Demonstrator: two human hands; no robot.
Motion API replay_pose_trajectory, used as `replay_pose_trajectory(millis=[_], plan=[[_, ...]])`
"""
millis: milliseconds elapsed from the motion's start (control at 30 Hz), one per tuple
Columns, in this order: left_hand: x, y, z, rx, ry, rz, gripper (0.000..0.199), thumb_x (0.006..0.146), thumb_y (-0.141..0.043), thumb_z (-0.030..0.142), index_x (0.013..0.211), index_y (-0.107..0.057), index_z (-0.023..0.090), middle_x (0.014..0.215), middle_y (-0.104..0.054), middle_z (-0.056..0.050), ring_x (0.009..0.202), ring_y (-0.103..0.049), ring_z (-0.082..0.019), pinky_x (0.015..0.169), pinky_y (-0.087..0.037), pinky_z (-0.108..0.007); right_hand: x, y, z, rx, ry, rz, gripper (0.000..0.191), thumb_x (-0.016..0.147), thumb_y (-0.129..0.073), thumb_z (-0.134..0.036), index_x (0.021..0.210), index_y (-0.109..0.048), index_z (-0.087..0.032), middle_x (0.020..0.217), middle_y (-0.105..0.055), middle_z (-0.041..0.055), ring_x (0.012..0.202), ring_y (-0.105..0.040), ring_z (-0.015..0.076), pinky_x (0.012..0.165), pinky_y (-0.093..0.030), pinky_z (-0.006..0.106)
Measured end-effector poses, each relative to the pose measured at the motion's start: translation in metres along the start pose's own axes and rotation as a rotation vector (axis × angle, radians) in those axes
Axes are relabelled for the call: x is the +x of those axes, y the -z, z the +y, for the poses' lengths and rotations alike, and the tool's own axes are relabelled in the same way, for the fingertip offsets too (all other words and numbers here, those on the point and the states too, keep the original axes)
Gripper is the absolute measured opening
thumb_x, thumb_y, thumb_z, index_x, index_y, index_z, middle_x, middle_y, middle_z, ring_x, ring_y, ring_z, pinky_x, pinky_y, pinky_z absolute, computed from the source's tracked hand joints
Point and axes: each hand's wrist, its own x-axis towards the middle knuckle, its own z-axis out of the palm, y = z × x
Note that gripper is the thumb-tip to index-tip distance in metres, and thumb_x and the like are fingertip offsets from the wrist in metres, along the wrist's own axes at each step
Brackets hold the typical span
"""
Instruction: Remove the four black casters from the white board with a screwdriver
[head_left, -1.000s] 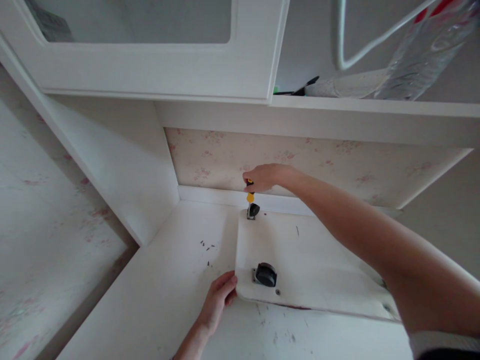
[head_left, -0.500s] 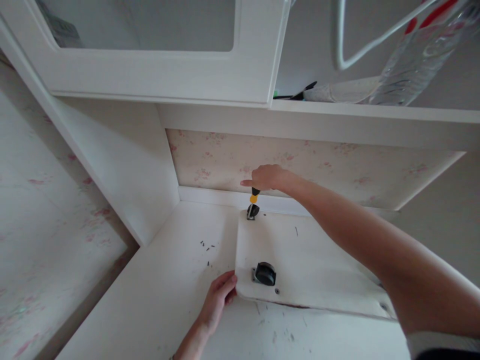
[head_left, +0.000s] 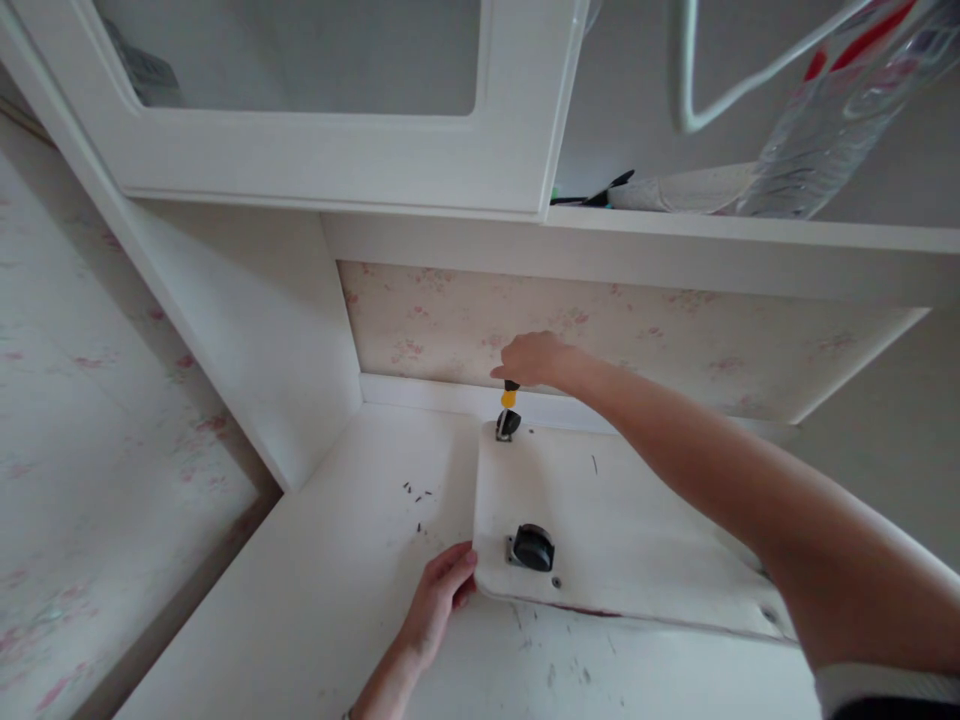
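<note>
My right hand [head_left: 534,358] closed round the screwdriver [head_left: 509,398] at the far-left caster [head_left: 511,422], my left hand [head_left: 439,595] pinched the white board's [head_left: 615,530] near-left edge, and I judged this screw-turning needed steady, straight pressure.

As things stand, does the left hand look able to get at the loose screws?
Probably yes. The left hand holds the board's near corner, and the screws lie just beyond it on bare desktop, with nothing in between. It would likely have to let go of the board first.
</note>
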Motion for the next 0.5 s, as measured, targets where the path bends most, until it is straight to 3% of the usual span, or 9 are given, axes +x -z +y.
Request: replay_pose_trajectory(millis=[100,167,333,433,500], plan=[[-0.0013,-0.0008,0.0024,-0.002,0.013,0.011,0.041,0.080,-0.067,0.052,0.092,-0.072,0.013,0.065,-0.044,0.003,0.060,-0.030,-0.009,0.055,-0.019,-0.025,-0.0042,0.0026,0.0002,-0.012,0.118,-0.047,0.032,0.082,-0.060,-0.032,0.108,-0.070,-0.017,0.105,-0.070,0.0150,0.092,-0.064,0.0265,0.071,-0.043,0.033],[-0.0022,-0.0013,0.0037,-0.005,0.015,0.016,0.041,0.080,-0.067,0.053,0.091,-0.072,0.014,0.063,-0.042,0.003,0.059,-0.029,-0.010,0.054,-0.019,-0.026,-0.0061,0.0025,0.0005,-0.013,0.179,-0.061,0.036,0.079,-0.065,-0.030,0.113,-0.068,-0.021,0.110,-0.069,0.0105,0.092,-0.064,0.0227,0.071,-0.043,0.030],[-0.0034,-0.0023,0.0052,0.012,-0.014,0.002,0.042,0.082,-0.065,0.053,0.090,-0.072,0.013,0.062,-0.040,0.004,0.059,-0.028,-0.010,0.054,-0.019,-0.026,-0.0036,-0.0047,0.0036,-0.041,0.070,-0.007,0.046,0.092,-0.048,-0.042,0.120,-0.064,-0.009,0.111,-0.067,0.0238,0.094,-0.065,0.0312,0.072,-0.045,0.038],[-0.0035,-0.0024,0.0057,0.009,-0.011,0.000,0.043,0.081,-0.065,0.054,0.091,-0.071,0.013,0.062,-0.040,0.004,0.059,-0.028,-0.010,0.054,-0.019,-0.026,-0.0032,-0.0050,0.0064,-0.030,0.150,-0.029,0.031,0.089,-0.052,-0.026,0.112,-0.068,-0.013,0.111,-0.068,0.0185,0.097,-0.064,0.0264,0.077,-0.045,0.034],[-0.0032,-0.0022,0.0055,0.006,-0.001,0.002,0.043,0.080,-0.066,0.055,0.091,-0.071,0.013,0.062,-0.041,0.003,0.059,-0.029,-0.011,0.054,-0.019,-0.026,-0.0036,-0.0044,0.0075,-0.008,0.227,-0.043,0.031,0.082,-0.061,-0.019,0.112,-0.068,-0.019,0.116,-0.067,0.0114,0.102,-0.063,0.0214,0.082,-0.044,0.028]])
